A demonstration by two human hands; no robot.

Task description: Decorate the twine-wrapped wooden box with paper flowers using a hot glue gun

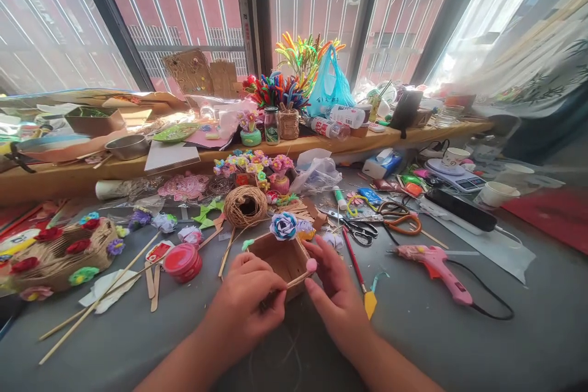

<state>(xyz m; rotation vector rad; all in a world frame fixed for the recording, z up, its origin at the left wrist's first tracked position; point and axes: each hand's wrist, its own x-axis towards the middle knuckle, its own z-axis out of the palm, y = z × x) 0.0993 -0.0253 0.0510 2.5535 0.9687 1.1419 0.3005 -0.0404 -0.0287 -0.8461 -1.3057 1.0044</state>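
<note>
A small brown cardboard box (274, 252) stands on the grey table between my hands, its open top facing up. A blue and white paper flower (283, 226) sits on its far rim, and a pink pom-pom (311, 265) on its right front corner. My left hand (250, 297) is closed, its fingers pinching at the front rim; the fingertips are partly hidden. My right hand (333, 294) curves around the right corner, thumb and fingers on either side of the pom-pom. Just behind the box lies a ball of twine (245, 207).
A pink glue gun (436, 266) lies at right with its cord, near black scissors (361, 231) and a red-handled brush (353, 257). To the left are a red tub (182, 262), wooden sticks (98, 300) and a flower-decorated twine basket (59, 257). A cluttered ledge (220, 156) runs behind.
</note>
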